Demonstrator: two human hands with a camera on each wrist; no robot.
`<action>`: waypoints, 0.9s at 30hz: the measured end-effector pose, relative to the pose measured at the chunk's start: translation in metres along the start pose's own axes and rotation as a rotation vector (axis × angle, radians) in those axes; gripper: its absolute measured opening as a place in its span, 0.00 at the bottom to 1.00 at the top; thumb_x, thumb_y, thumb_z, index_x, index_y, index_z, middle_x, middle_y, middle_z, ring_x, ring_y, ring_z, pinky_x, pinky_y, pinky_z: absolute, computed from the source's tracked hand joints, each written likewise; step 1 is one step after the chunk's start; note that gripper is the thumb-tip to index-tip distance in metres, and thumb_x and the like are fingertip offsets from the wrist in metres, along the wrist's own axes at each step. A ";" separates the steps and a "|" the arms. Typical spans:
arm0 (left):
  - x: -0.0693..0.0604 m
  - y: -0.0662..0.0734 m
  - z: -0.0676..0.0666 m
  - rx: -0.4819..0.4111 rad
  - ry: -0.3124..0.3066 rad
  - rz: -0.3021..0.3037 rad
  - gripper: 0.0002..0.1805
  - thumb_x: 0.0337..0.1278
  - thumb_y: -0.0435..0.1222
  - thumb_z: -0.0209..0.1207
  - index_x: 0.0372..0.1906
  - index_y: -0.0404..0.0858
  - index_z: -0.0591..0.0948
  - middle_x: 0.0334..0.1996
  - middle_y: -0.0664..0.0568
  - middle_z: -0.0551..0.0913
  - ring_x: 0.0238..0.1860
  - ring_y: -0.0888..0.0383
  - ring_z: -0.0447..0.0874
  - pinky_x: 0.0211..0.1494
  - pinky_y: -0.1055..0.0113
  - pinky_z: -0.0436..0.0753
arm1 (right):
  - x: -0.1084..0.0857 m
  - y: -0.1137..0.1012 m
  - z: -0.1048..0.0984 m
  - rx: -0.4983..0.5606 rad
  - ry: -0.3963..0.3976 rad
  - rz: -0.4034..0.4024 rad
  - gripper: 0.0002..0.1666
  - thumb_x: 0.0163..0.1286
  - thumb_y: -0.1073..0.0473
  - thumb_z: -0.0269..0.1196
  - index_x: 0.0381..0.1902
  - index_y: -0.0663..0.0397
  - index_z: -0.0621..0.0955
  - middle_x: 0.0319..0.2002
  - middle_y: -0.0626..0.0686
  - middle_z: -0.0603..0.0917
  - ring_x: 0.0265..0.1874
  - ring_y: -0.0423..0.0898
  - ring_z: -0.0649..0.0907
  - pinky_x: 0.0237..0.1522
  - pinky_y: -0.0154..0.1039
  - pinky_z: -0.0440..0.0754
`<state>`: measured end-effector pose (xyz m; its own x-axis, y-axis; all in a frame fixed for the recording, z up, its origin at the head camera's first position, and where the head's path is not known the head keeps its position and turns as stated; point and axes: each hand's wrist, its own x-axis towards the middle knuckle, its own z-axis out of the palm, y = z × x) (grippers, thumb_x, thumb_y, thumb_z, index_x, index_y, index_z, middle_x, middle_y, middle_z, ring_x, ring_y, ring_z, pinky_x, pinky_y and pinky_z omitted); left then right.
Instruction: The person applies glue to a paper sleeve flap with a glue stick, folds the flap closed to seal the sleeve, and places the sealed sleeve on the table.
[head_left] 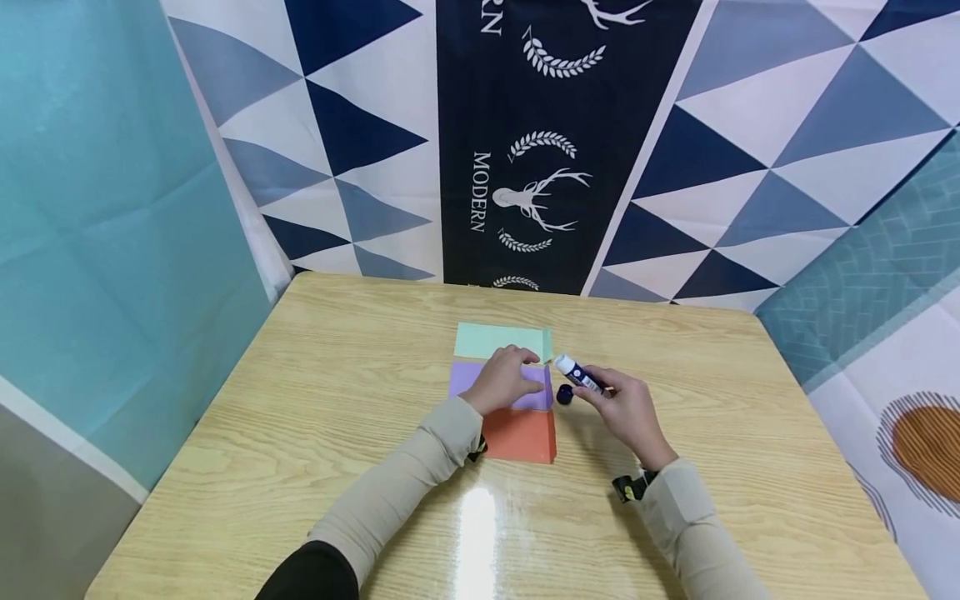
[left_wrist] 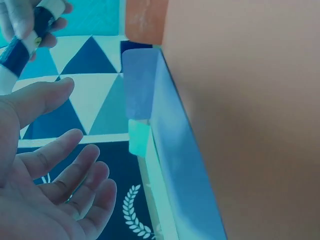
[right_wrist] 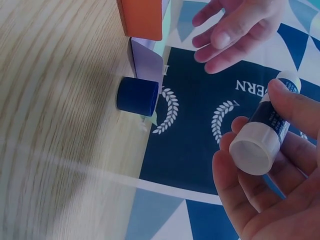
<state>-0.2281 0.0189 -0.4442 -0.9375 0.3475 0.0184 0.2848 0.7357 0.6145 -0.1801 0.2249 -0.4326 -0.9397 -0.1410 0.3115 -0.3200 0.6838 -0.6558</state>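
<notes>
My right hand [head_left: 628, 417] grips an uncapped glue stick [head_left: 577, 373] between thumb and fingers, its white end tilted toward the papers. The stick's dark blue cap [head_left: 565, 394] sits on the table just left of that hand. Three papers lie in a column: mint green [head_left: 491, 340] at the back, purple [head_left: 463, 379] in the middle, orange-red [head_left: 521, 437] in front. Each has a narrow flap folded up along its right edge. Over the purple paper hovers my left hand [head_left: 504, 385], fingers loosely bent and apart; the left wrist view shows nothing in it.
A light wood table [head_left: 300, 417] carries everything. Behind it hangs a patterned cloth [head_left: 517, 208] with triangles and deer heads. A turquoise cloth [head_left: 135, 208] hangs at the left side, and another patterned cloth [head_left: 900, 350] at the right.
</notes>
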 end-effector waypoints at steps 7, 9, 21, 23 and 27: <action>-0.007 -0.007 -0.013 -0.093 0.000 -0.015 0.28 0.54 0.44 0.69 0.60 0.41 0.78 0.51 0.49 0.80 0.52 0.52 0.76 0.56 0.61 0.76 | 0.002 -0.001 0.002 0.014 0.006 -0.027 0.18 0.59 0.61 0.72 0.47 0.59 0.86 0.36 0.58 0.88 0.25 0.41 0.76 0.24 0.30 0.74; -0.010 -0.009 -0.016 -0.135 0.001 -0.015 0.28 0.54 0.43 0.69 0.60 0.40 0.77 0.50 0.47 0.80 0.51 0.52 0.76 0.55 0.61 0.76 | 0.002 -0.002 0.003 0.020 -0.002 -0.027 0.17 0.59 0.61 0.72 0.47 0.58 0.86 0.35 0.57 0.88 0.25 0.41 0.75 0.23 0.30 0.73; -0.035 -0.023 -0.024 -0.293 -0.028 0.000 0.29 0.55 0.41 0.68 0.61 0.35 0.76 0.50 0.42 0.79 0.51 0.47 0.77 0.54 0.59 0.76 | 0.000 -0.005 0.005 0.013 -0.043 -0.050 0.17 0.58 0.61 0.72 0.46 0.57 0.86 0.33 0.56 0.87 0.22 0.40 0.74 0.22 0.30 0.72; -0.039 -0.023 -0.024 -0.305 -0.025 -0.006 0.30 0.55 0.42 0.68 0.61 0.35 0.75 0.50 0.42 0.79 0.51 0.47 0.77 0.54 0.59 0.76 | 0.000 -0.005 0.006 0.011 -0.049 -0.059 0.17 0.57 0.61 0.72 0.46 0.57 0.86 0.33 0.56 0.87 0.22 0.40 0.74 0.22 0.30 0.72; -0.043 -0.019 -0.026 -0.349 -0.027 -0.014 0.30 0.55 0.41 0.68 0.62 0.34 0.74 0.51 0.40 0.79 0.52 0.45 0.77 0.54 0.58 0.77 | 0.000 -0.007 0.009 0.022 -0.067 -0.059 0.17 0.58 0.61 0.72 0.46 0.56 0.86 0.34 0.54 0.87 0.23 0.40 0.74 0.23 0.30 0.73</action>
<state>-0.1986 -0.0252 -0.4358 -0.9337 0.3579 -0.0098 0.1824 0.4991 0.8471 -0.1787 0.2140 -0.4344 -0.9250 -0.2284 0.3036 -0.3766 0.6570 -0.6531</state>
